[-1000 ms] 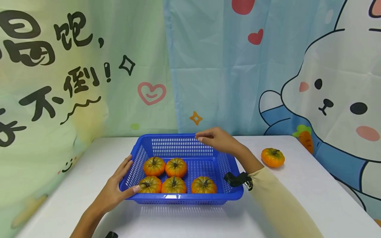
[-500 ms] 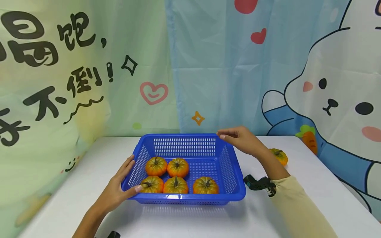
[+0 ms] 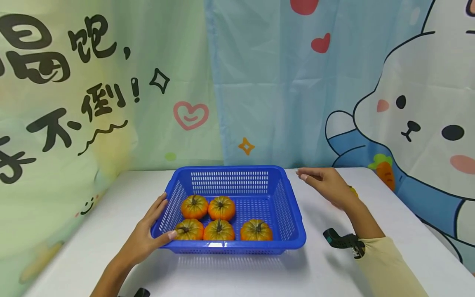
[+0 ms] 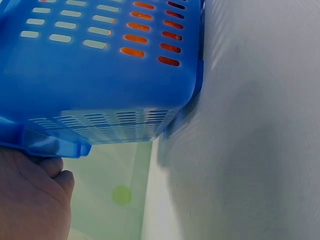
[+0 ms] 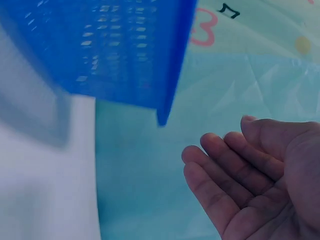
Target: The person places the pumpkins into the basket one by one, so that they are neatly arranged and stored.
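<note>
My left hand holds the front left corner of a blue plastic basket, thumb over the rim and fingers along its left side. In the left wrist view, that hand is at the rim, against the perforated basket wall. Several small orange-and-green pumpkins sit inside. To the right of the basket, my right hand is in the air with nothing in it. Its fingers are relaxed in the right wrist view. Partly hidden behind it is another small pumpkin.
The basket stands on a white table. Behind it hangs a printed curtain with a cartoon bear and writing. A black wrist strap circles the right wrist, near a pale yellow sleeve.
My right hand has moved right, from over the basket's back rim to beyond its right side, now covering most of the pumpkin there. The left hand stays on the basket.
</note>
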`<move>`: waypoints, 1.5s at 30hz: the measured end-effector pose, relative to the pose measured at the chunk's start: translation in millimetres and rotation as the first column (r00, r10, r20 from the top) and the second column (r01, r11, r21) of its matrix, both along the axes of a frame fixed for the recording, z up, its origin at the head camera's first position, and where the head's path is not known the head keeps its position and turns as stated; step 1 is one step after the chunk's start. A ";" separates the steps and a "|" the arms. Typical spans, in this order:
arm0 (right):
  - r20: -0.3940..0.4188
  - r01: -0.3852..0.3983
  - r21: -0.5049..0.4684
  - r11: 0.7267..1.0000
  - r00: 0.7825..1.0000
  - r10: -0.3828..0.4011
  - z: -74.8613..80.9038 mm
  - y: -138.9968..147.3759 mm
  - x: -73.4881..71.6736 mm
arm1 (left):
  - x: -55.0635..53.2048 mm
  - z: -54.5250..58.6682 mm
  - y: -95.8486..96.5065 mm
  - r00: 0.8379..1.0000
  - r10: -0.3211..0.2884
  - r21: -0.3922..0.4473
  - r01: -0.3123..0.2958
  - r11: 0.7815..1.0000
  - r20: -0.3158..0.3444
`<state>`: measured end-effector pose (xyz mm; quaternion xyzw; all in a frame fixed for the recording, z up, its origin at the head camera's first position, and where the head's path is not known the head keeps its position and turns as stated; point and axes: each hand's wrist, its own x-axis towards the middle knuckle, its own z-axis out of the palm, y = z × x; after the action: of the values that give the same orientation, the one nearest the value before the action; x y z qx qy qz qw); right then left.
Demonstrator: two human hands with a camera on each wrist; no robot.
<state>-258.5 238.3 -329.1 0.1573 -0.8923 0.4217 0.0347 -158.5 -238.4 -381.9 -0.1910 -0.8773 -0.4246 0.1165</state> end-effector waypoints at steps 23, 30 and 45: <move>-0.086 0.317 0.052 0.947 0.946 -0.312 -30.3 93.4 -7.5 | -1.0 0.1 1.0 1.000 0.009 -0.010 -0.009 1.000 0.011; 0.149 0.310 0.084 0.947 0.936 -0.319 -50.6 112.3 -16.6 | -1.5 -1.5 0.7 1.000 0.011 -0.009 -0.010 1.000 0.017; 0.301 0.293 0.110 0.950 0.901 -0.313 -66.2 125.1 -23.2 | -0.1 -0.1 1.8 1.000 0.015 -0.015 -0.015 1.000 0.013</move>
<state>-281.8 363.5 -395.4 -0.0514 -0.9126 0.4027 -0.0476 -158.6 -236.6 -382.0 -0.1823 -0.8825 -0.4186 0.1125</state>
